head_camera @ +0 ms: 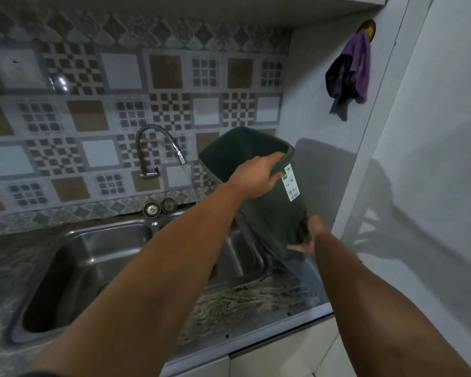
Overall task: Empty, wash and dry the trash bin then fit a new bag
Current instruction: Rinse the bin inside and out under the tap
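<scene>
Left hand (259, 176) grips the bin (269, 213) rim, right hand (309, 235) cups its base; stiff, light plastic, probably slippery once wet, so hold rim and base.

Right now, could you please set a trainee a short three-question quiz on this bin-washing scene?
1. True or false: water is running from the tap.
2. Which hand grips the rim of the bin? A) left hand B) right hand C) neither
3. Fill in: the purple cloth hangs from a ____ on the wall.

Key
1. True: a thin stream falls from the spout.
2. A: the left hand grips the rim, and the right hand holds the bin near its base, tilted over the sink.
3. Hook.
</scene>
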Tool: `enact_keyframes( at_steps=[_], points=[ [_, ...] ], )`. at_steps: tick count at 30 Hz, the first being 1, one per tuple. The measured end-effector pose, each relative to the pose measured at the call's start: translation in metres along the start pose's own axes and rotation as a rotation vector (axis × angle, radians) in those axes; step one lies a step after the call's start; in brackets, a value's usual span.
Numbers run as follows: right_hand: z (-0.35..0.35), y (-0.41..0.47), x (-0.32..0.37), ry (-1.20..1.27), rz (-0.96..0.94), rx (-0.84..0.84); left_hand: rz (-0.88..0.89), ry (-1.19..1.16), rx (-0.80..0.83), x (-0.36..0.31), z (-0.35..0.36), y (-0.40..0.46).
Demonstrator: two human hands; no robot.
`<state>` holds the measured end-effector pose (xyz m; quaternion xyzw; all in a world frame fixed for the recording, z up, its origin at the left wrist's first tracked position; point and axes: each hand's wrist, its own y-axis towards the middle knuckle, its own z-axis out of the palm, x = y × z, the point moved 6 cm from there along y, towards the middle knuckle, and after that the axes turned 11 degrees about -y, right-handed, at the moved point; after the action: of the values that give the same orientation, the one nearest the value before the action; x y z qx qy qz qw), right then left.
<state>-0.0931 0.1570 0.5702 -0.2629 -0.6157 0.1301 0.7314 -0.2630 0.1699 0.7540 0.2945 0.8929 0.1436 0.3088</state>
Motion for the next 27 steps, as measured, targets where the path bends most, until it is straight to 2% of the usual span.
enact_keyframes(
  at_steps=[5, 10, 14, 19, 27],
  points=[
    [0.019, 0.045, 0.036, 0.093, 0.033, 0.053, 0.012, 0.078, 0.041, 0.037, 0.011, 0.059],
    [0.032, 0.117, 0.062, 0.179, 0.103, 0.106, 0.098, 0.222, 0.052, 0.071, 0.031, 0.119],
    [0.039, 0.172, 0.074, 0.155, 0.141, 0.166, 0.076, 0.307, 0.057, 0.100, 0.047, 0.159],
    [0.039, 0.226, 0.073, 0.152, 0.183, 0.157, 0.055, 0.337, 0.132, 0.136, 0.077, 0.193],
    [0.047, 0.265, 0.060, 0.243, 0.288, 0.158, 0.040, 0.405, 0.205, 0.173, 0.114, 0.219]
  ],
)
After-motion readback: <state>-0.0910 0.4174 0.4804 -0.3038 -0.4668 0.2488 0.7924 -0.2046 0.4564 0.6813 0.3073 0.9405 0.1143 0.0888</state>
